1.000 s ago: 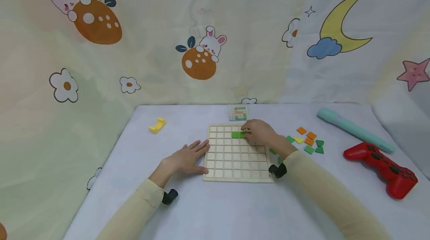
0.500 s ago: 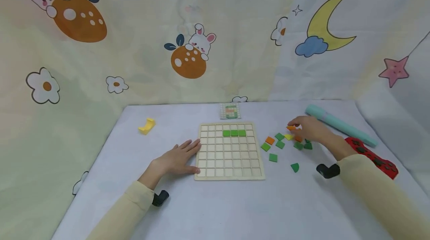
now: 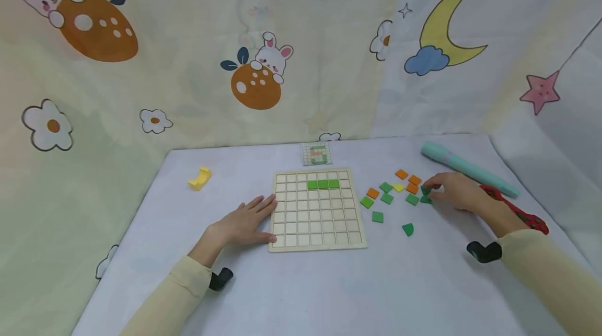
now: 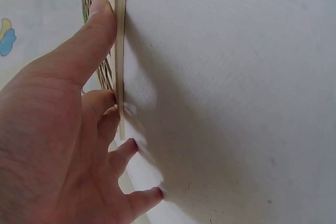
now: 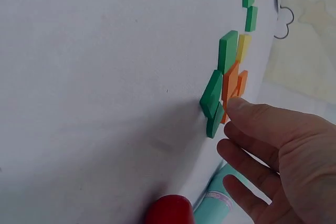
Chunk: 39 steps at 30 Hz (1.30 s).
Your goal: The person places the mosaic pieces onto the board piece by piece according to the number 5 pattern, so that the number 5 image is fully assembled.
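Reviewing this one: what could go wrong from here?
The right hand is at the crowded tiles; going for one of the dark green tiles might nudge the orange tile close by.
The left hand rests at the left edge of the grid board; a push could shift it and the three green squares on it.
The right forearm could bump the red game controller.

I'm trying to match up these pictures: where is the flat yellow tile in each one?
Head: right of centre, the yellow tile lies among green tiles and orange tiles.
Left wrist: not in this picture.
Right wrist: upper right, the yellow tile again amid them.
Shared landmark: mint-green tube, upper right in head, bottom in right wrist, apparently top edge in left wrist.
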Available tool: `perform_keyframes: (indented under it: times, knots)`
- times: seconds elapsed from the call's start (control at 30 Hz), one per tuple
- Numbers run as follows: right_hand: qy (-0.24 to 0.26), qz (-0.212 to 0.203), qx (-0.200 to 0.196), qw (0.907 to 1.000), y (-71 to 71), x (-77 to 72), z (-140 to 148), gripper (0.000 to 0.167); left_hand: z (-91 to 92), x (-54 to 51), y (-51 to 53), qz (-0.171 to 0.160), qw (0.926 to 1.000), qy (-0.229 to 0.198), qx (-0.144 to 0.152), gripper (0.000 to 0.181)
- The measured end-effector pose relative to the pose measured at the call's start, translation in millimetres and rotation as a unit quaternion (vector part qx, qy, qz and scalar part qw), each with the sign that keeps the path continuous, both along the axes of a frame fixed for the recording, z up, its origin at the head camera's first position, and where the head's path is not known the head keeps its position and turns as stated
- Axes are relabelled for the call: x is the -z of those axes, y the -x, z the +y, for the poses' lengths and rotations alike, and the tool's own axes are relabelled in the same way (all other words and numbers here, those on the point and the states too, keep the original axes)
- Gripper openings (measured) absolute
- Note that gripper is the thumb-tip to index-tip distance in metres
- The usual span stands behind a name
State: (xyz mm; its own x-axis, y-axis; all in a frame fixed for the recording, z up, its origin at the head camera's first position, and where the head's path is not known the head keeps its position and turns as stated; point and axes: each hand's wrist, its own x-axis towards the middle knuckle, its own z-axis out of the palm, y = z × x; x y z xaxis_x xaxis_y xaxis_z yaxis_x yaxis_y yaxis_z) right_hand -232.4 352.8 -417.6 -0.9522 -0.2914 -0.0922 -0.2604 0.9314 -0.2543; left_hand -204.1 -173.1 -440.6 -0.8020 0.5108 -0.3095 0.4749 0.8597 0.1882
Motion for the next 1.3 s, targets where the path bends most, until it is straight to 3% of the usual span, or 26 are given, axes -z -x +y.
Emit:
perform_keyframes:
  times: [0.3, 0.6, 0.9, 1.07, 1.3]
  knots:
    - [0.016, -0.015, -0.002, 0.9998, -1.9, 8.1, -7, 0.026, -1.0, 0.3, -0.5, -0.002, 1.0, 0.001, -0.003, 0.093]
    - [-0.003, 0.026, -0.04, 0.9989, -0.9, 15.0, -14, 0.016, 0.1, -0.6, -1.8, -0.002, 1.0, -0.005, 0.001, 0.091]
    - [0.003, 0.031, -0.035, 0.9989, 6.2, -0.9, -26, 0.018, -1.7, -1.7, -1.9, 0.0, 1.0, -0.001, -0.002, 0.091]
    - [0.0, 0.047, -0.078, 0.9958, 23.4, -11.6, -60, 0.019, -4.7, -1.8, -2.2, -0.002, 1.0, -0.005, -0.002, 0.091]
    - [0.01, 0.045, -0.147, 0.988, 45.6, -21.0, -137, 0.019, -1.8, -1.2, -1.7, -0.007, 1.0, -0.004, -0.003, 0.092]
